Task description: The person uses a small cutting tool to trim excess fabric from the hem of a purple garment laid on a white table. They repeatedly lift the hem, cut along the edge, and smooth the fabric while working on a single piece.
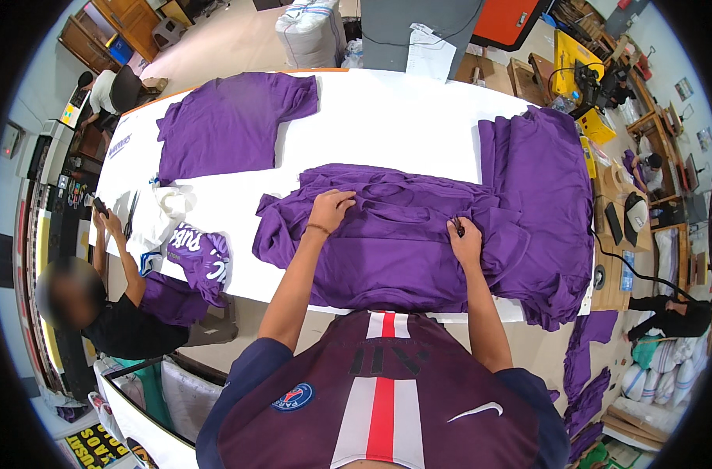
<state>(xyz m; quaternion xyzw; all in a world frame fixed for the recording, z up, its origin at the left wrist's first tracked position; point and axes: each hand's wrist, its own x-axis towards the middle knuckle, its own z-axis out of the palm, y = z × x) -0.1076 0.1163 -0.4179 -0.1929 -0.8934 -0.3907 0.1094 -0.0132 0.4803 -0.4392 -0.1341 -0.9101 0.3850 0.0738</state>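
Observation:
A purple T-shirt [379, 270] lies spread over more purple cloth on the white table, its neck opening toward the far side. My left hand [332, 209] rests on the shirt beside the neckline, fingers bent together and seeming to pinch the fabric. Over the shirt's right part is my right hand [467, 241], closed around a small black tool [457, 227]. Most of that tool is hidden in the fingers, so its kind is unclear. A thick pile of purple shirts [539, 203] lies just right of this hand.
Another purple T-shirt [223, 125] lies flat at the table's far left. White cloth [159, 215] and a printed purple garment [198, 254] lie on the left. A co-worker in black [137, 320] sits there holding a dark object. A grey cabinet [410, 39] stands beyond the white table [387, 117].

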